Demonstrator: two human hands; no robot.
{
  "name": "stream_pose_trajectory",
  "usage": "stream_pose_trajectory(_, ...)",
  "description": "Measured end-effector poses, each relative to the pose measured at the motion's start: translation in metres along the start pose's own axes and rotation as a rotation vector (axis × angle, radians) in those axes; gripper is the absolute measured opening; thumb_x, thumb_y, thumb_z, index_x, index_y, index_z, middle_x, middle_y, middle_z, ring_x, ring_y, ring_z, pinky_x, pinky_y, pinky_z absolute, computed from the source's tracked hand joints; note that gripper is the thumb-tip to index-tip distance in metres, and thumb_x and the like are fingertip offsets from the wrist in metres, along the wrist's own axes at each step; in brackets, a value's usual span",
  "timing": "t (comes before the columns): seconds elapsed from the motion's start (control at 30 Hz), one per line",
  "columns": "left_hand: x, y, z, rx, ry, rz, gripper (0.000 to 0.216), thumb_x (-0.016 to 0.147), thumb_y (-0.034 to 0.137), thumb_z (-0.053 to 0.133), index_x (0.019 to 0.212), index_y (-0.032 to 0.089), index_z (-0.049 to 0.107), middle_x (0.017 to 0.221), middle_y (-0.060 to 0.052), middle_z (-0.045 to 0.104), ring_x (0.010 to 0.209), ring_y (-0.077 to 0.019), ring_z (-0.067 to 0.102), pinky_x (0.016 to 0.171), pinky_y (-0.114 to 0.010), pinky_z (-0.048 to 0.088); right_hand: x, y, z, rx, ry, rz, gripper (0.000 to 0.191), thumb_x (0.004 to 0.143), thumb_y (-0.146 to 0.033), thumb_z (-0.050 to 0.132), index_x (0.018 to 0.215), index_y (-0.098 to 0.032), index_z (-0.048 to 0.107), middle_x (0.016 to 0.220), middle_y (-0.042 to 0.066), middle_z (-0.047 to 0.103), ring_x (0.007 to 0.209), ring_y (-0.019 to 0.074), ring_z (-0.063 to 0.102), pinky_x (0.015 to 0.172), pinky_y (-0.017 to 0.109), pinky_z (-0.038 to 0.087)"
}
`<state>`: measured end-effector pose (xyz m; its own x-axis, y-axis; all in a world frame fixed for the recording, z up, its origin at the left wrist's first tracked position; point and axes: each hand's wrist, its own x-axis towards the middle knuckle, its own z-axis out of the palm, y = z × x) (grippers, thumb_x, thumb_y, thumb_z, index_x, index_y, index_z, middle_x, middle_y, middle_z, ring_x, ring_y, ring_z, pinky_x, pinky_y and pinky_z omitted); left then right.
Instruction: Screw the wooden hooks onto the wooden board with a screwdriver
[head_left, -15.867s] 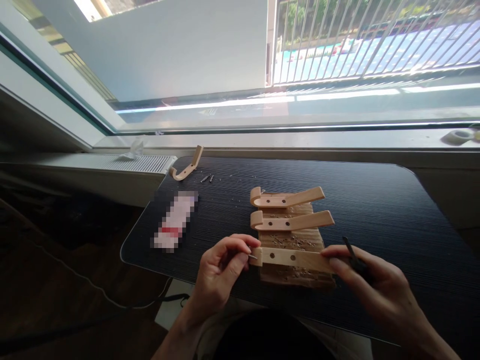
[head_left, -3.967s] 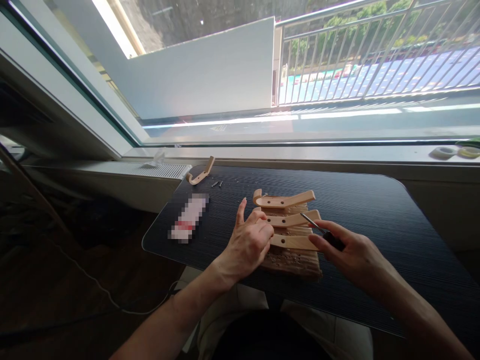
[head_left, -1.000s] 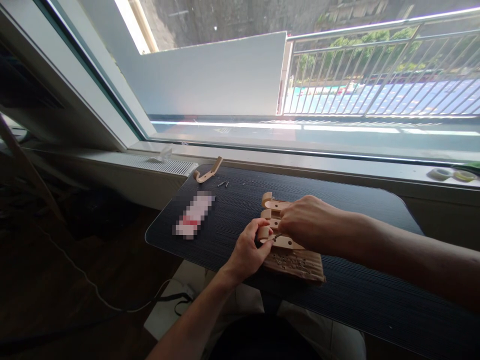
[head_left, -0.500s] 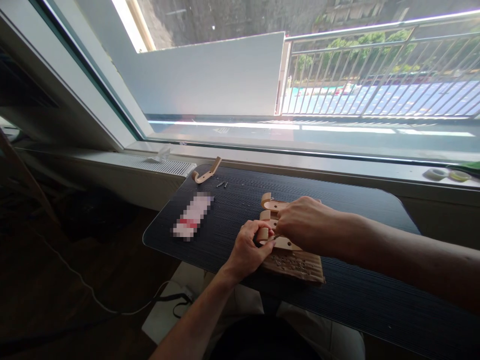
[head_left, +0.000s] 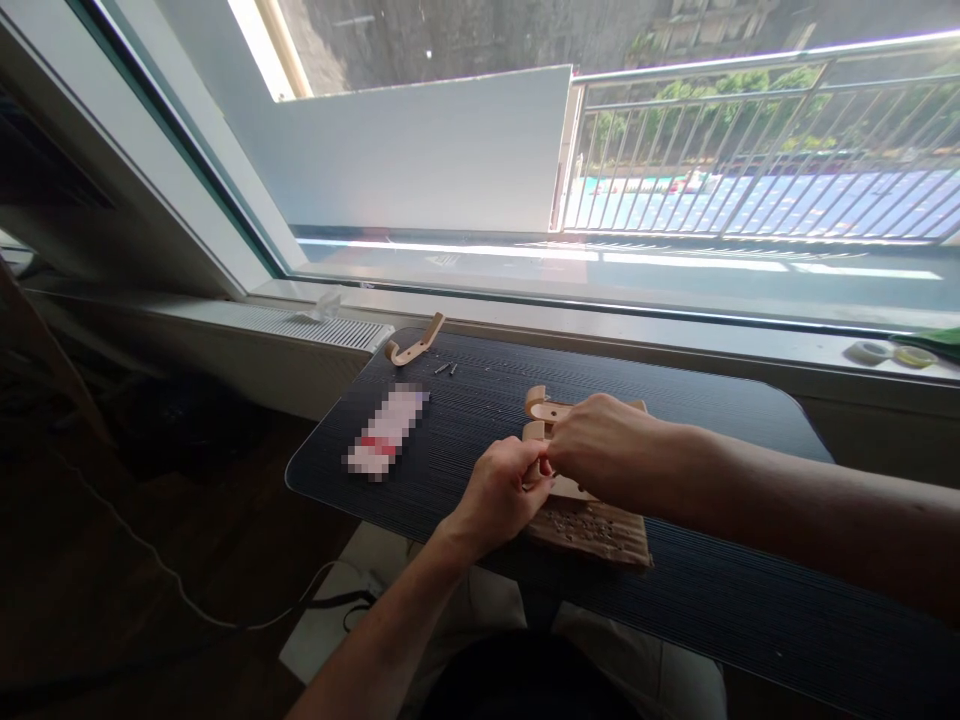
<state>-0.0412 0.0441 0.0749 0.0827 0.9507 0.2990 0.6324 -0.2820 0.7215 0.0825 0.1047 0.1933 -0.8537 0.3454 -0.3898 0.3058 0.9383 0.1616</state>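
On the pitted board (head_left: 600, 535) lie pale curved hooks (head_left: 541, 408).

Left hand (head_left: 499, 495) and right hand (head_left: 600, 450) on bare, unsleeved forearms; pale beige trousers (head_left: 667, 680) at lower centre; dark garment (head_left: 525, 685) at the bottom edge.

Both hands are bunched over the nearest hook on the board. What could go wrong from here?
1. The left hand and right hand meet over the nearest wooden hook. What the right hand grips is hidden, so a slip there could strike the left hand.
2. The wooden board lies close to the near edge of the table. Downward pressure might shift it off.
3. The loose screws lie unsecured near the far left corner and could roll away.
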Motion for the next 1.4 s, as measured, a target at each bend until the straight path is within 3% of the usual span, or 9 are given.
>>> stream_pose_trajectory(0.1, 0.001, 0.002, -0.002, 0.012, -0.023, 0.01, 0.008, 0.071, 0.011, 0.058, 0.07, 0.018, 0.055, 0.065, 0.003, 0.05, 0.062, -0.0095, 0.046, 0.06, -0.021, 0.037, -0.002, 0.002, 0.003, 0.021, 0.046, -0.003, 0.015, 0.077, -0.008, 0.055, 0.081, -0.016, 0.067, 0.088, 0.01, 0.068, 0.077, 0.0224, 0.062, 0.044, 0.027, 0.024)
stream_pose_trajectory(0.3, 0.004, 0.004, -0.004, -0.031, -0.063, -0.007, 0.011, 0.069, 0.008, 0.058, 0.068, 0.017, 0.051, 0.062, 0.004, 0.048, 0.059, -0.0085, 0.046, 0.056, -0.019, 0.036, -0.002, 0.004, 0.003, 0.016, 0.002, -0.019, 0.017, 0.075, -0.005, 0.053, 0.069, -0.015, 0.066, 0.069, 0.006, 0.067, 0.062, 0.0196, 0.06, 0.046, 0.027, 0.026)
stream_pose_trajectory(0.57, 0.005, 0.004, -0.005, 0.019, -0.072, 0.037, 0.016, 0.069, 0.007, 0.058, 0.061, 0.017, 0.048, 0.062, 0.004, 0.047, 0.058, -0.0083, 0.044, 0.054, -0.019, 0.034, -0.002, 0.001, 0.0, 0.043, -0.019, 0.005, 0.018, 0.074, -0.004, 0.052, 0.073, -0.014, 0.067, 0.074, 0.007, 0.069, 0.065, 0.0198, 0.06, 0.047, 0.028, 0.025)
stream_pose_trajectory(0.77, 0.005, 0.005, -0.004, 0.061, -0.068, 0.078, 0.015, 0.072, 0.008, 0.057, 0.062, 0.017, 0.049, 0.063, 0.003, 0.048, 0.061, -0.0095, 0.046, 0.055, -0.02, 0.034, -0.004, -0.002, -0.008, 0.026, -0.085, 0.024, 0.026, 0.074, -0.001, 0.049, 0.083, -0.015, 0.069, 0.085, 0.008, 0.069, 0.073, 0.0203, 0.06, 0.049, 0.029, 0.025)
stream_pose_trajectory(0.9, 0.005, 0.005, -0.003, 0.058, -0.071, 0.073, 0.014, 0.07, 0.007, 0.058, 0.065, 0.017, 0.051, 0.064, 0.003, 0.051, 0.061, -0.0094, 0.046, 0.056, -0.02, 0.035, -0.004, -0.002, -0.013, 0.032, -0.103, 0.035, 0.023, 0.075, -0.002, 0.05, 0.081, -0.014, 0.069, 0.078, 0.007, 0.069, 0.067, 0.0188, 0.06, 0.047, 0.029, 0.024)
stream_pose_trajectory(1.4, 0.006, 0.008, -0.002, 0.065, -0.082, 0.06, 0.013, 0.07, 0.005, 0.057, 0.07, 0.018, 0.054, 0.069, 0.001, 0.055, 0.065, -0.0116, 0.05, 0.058, -0.022, 0.039, -0.004, -0.001, -0.005, 0.111, -0.043, 0.036, 0.019, 0.075, -0.005, 0.052, 0.078, -0.013, 0.069, 0.077, 0.011, 0.068, 0.072, 0.0232, 0.063, 0.052, 0.028, 0.035)
